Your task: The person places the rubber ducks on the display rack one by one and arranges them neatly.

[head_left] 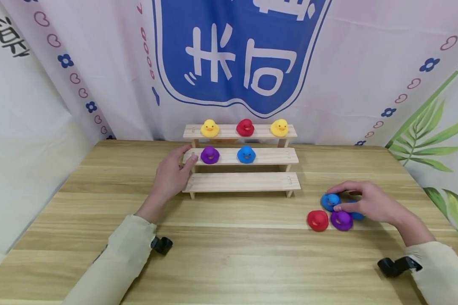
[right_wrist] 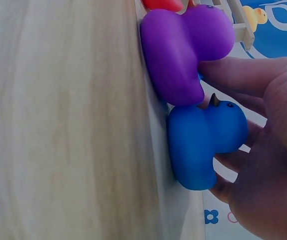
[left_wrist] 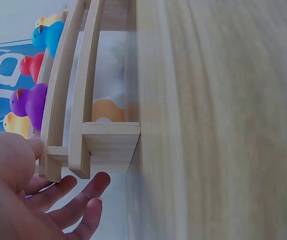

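Note:
A three-step wooden stand (head_left: pixel 244 182) is on the table, and my left hand (head_left: pixel 172 171) grips the left end of its middle step, thumb on top. On that step sit a purple rubber duck (head_left: pixel 210 155) and a blue one. Yellow, red and yellow ducks line the top step; the bottom step is bare. To the right, my right hand (head_left: pixel 374 203) has thumb and index finger around a blue rubber duck (head_left: pixel 330 201), which rests low by the table. Close beside it are a purple duck (right_wrist: pixel 168 55), a red duck (head_left: pixel 318 220) and another blue duck (right_wrist: pixel 191 145), partly under the hand.
A wood-grain table (head_left: pixel 229 254) carries everything. Behind it hangs a white cloth with a blue printed emblem (head_left: pixel 229 55), close to the stand's back. Leaf prints (head_left: pixel 423 148) mark the cloth at the right. Each sleeve bears a black wrist camera (head_left: pixel 161 245).

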`<state>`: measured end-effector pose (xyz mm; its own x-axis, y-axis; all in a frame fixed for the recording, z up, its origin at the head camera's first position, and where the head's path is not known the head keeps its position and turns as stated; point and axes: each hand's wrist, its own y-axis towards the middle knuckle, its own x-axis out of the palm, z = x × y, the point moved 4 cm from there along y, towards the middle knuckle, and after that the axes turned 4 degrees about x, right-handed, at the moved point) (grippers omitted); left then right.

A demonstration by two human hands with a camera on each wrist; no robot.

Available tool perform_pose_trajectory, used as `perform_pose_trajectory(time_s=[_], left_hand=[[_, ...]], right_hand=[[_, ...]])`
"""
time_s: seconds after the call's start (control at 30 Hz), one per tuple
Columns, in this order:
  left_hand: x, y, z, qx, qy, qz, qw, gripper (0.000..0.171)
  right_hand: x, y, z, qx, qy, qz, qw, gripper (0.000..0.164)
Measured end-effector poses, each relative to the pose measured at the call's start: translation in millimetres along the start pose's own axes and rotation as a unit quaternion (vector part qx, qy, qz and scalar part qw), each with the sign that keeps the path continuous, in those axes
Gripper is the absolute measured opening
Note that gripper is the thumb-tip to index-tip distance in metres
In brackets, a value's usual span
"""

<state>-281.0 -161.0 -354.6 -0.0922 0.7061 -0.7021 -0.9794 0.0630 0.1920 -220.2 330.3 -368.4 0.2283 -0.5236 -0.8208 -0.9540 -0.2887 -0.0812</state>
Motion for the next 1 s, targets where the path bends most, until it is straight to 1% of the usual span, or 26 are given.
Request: perform_pose_trajectory(time_s=[0.17,0.33,0.43,0.6,0.73,1.0], left_hand=[[0.1,0.2,-0.7,0.001,0.0,-0.002,1.0,0.059],[0.2,-0.2,0.2,0.002,-0.002,-0.002,1.0,0.059],[-0.1,-0.4,0.0,0.004,-0.003,0.0,1.0,0.058],[-0.7,-0.3,-0.5,0.005,-0.005,0.002,1.0,0.058],[-0.7,-0.1,-1.2,0.004,-0.006,0.0,1.0,0.059],[-0.4,-0.2,-1.8,-0.004,-0.008,-0.002,1.0,0.059]], right_hand=[[0.9,1.3,-1.4,-0.002,-0.004,0.005,1.0,0.031],[0.6,2.7,-2.1,0.005,0.018,0.006,1.0,0.034],[-0.6,5.5,-5.0,0.006,0.031,0.016,0.999,0.035],[-3.4,10.8,-16.9,-0.01,0.034,0.045,0.998,0.03],[-3.5,14.9,-28.1,-0.029,0.049,0.061,0.996,0.028],[0.7,26.2,-46.6,-0.031,0.074,0.08,0.994,0.03]])
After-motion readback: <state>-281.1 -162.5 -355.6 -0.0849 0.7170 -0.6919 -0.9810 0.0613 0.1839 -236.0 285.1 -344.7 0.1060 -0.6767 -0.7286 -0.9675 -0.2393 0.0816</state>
